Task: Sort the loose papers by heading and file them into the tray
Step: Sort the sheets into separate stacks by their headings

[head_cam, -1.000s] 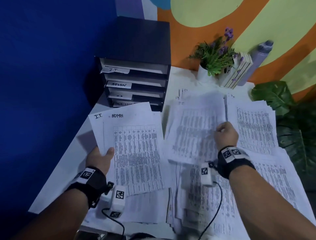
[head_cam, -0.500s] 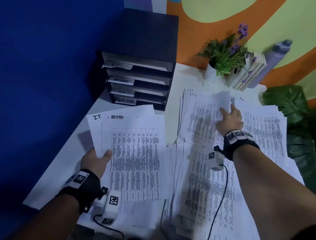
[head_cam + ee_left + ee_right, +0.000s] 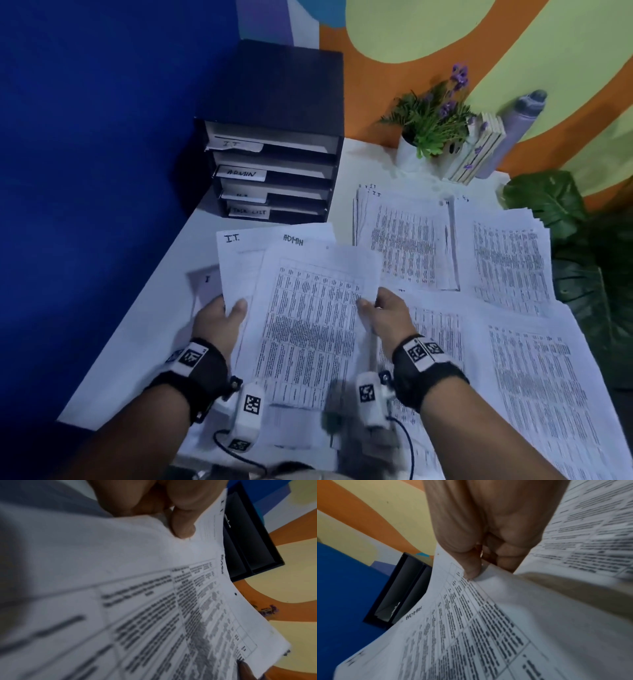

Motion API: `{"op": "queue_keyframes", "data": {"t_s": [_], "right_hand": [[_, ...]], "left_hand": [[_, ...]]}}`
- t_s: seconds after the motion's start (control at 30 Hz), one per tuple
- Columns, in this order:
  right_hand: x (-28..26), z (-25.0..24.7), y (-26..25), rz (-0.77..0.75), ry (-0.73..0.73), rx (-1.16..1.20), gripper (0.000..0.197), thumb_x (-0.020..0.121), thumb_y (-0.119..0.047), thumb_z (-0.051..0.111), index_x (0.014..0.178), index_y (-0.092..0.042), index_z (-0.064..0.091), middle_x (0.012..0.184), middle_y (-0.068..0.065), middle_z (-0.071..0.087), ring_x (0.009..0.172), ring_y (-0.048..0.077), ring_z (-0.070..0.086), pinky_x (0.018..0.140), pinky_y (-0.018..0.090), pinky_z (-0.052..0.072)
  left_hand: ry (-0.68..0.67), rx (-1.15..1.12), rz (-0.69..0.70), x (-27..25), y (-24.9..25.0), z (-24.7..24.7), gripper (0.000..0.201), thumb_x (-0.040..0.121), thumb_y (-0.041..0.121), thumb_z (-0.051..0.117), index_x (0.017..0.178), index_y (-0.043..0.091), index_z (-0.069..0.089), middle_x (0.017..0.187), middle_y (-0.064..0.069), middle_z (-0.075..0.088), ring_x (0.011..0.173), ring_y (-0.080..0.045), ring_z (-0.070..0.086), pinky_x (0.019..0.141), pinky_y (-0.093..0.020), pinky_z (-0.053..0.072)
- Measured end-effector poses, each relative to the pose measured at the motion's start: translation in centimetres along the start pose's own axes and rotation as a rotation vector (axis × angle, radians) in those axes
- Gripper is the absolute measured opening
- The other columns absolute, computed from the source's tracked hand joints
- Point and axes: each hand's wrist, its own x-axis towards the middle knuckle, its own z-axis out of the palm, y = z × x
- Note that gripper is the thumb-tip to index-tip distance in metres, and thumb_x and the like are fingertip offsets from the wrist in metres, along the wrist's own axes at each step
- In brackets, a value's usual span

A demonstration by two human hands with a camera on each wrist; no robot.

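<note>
Pinched at both side edges by left hand and right hand: printed table sheet, tilted, lower centre of frame, overlapping ADMIN sheet.

A potted plant stands beside a grey bottle.

Top sheet heading: not legible, its near end smeared by blur.
Tray lower 2 labels: too small to read surely.
Left hand fingers: hidden under the held papers; only the thumb showed.
Right hand fingers: tucked behind the sheet's right edge.
Table near edge: cut off by the frame.
Left wrist view: print blurred.
</note>
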Motion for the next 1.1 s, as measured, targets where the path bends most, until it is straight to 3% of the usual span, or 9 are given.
{"op": "queue_keyframes", "data": {"t_s": [0.17,0.27,0.47,0.57,0.7,0.8,0.93,1.03,1.1], "right_hand": [[-0.9,-2.4,1.1,0.025,0.068,0.113,0.005,0.092,-0.007,0.063,0.096,-0.005,0.066,0.084,0.011,0.066,0.076,0.024,0.060,0.068,0.036,0.052],[-1.6,-3.0,1.9,0.034,0.074,0.178,0.021,0.092,-0.005,0.062,0.105,0.010,0.056,0.085,0.014,0.060,0.075,0.024,0.055,0.070,0.039,0.047],[-3.4,-3.1,2.2,-0.017,0.114,0.178,0.007,0.092,0.001,0.058,0.096,-0.003,0.061,0.087,0.008,0.069,0.077,0.022,0.060,0.077,0.039,0.051],[-3.2,-3.3,2.3,-0.066,0.205,0.132,0.012,0.091,-0.001,0.057,0.089,-0.010,0.065,0.090,0.007,0.072,0.082,0.026,0.064,0.083,0.042,0.053],[-3.8,-3.6,1.5,-0.117,0.135,0.202,0.013,0.094,-0.012,0.061,0.105,-0.017,0.065,0.104,0.001,0.073,0.100,0.023,0.068,0.094,0.043,0.053],[-4.3,-3.9,1.7,-0.111,0.011,0.119,0.032,0.092,-0.015,0.063,0.121,-0.024,0.055,0.114,-0.002,0.068,0.104,0.017,0.065,0.096,0.043,0.052],[-4.6,-4.8,1.9,-0.118,0.017,-0.103,0.058,0.090,-0.006,0.059,0.139,-0.030,0.038,0.113,0.003,0.063,0.094,0.015,0.063,0.076,0.026,0.054],[-3.7,-6.8,2.3,-0.145,0.213,-0.230,0.048,0.091,-0.004,0.054,0.134,-0.024,0.043,0.108,0.000,0.063,0.085,0.016,0.063,0.073,0.025,0.050],[-2.5,-9.0,2.9,-0.125,0.312,-0.353,0.020,0.093,-0.008,0.051,0.111,-0.017,0.051,0.096,0.001,0.058,0.083,0.019,0.055,0.072,0.025,0.045]], "left_hand": [[-0.021,0.084,0.047,0.0,0.4,-0.7,0.009,0.086,0.021,0.070,0.095,0.022,0.067,0.095,0.000,0.071,0.091,-0.023,0.067,0.087,-0.036,0.052],[-0.062,0.081,0.061,-0.3,0.6,-0.5,0.016,0.083,0.020,0.074,0.097,0.023,0.068,0.096,0.003,0.071,0.092,-0.020,0.066,0.086,-0.031,0.050],[-0.178,0.162,0.147,-1.4,1.0,0.8,0.019,0.090,0.028,0.066,0.108,0.024,0.066,0.103,0.009,0.068,0.100,-0.016,0.063,0.092,-0.029,0.046],[-0.235,0.191,0.192,-1.8,1.0,1.7,0.012,0.088,0.028,0.068,0.099,0.032,0.067,0.099,0.014,0.070,0.096,-0.013,0.065,0.090,-0.032,0.050],[-0.120,0.186,0.203,-1.9,1.9,2.4,0.010,0.090,0.029,0.066,0.098,0.024,0.066,0.091,0.007,0.068,0.086,-0.017,0.065,0.076,-0.025,0.046],[-0.078,0.140,0.154,-2.0,2.6,2.9,0.012,0.091,0.032,0.064,0.095,0.021,0.067,0.086,0.007,0.068,0.078,-0.014,0.064,0.068,-0.024,0.046],[-0.038,0.105,0.105,-2.0,2.9,4.2,0.012,0.094,0.028,0.059,0.096,0.019,0.066,0.093,0.001,0.068,0.082,-0.021,0.062,0.071,-0.026,0.044],[0.006,0.086,0.087,-1.7,3.0,5.0,0.021,0.096,0.028,0.054,0.108,0.014,0.065,0.102,-0.006,0.065,0.091,-0.027,0.060,0.080,-0.031,0.045],[0.043,0.072,0.028,-1.2,3.0,5.5,0.027,0.096,0.032,0.052,0.110,0.011,0.062,0.106,-0.013,0.065,0.094,-0.033,0.060,0.086,-0.039,0.050]]}}
